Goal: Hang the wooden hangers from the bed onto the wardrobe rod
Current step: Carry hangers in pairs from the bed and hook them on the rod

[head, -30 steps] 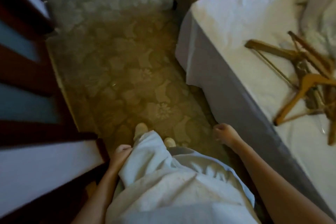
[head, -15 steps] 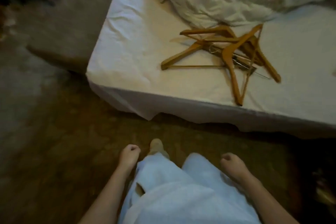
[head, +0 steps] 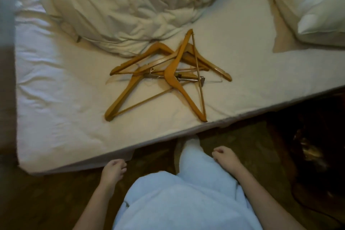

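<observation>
Fingers (head: 119, 163) loose, apart from hangers (head: 170, 72)

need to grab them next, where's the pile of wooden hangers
In the head view the wooden hangers lie tangled mid-frame on the bed, just in front of the crumpled duvet and left of the pillow, close to the near edge.

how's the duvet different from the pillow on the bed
The duvet is crumpled into a wrinkled heap; the pillow is smooth and plump. The duvet covers the far left and middle of the bed; the pillow sits far right, cut off by the frame. The duvet's edge reaches the wooden hangers; the pillow lies apart from them. Both are whitish bedding.
</observation>
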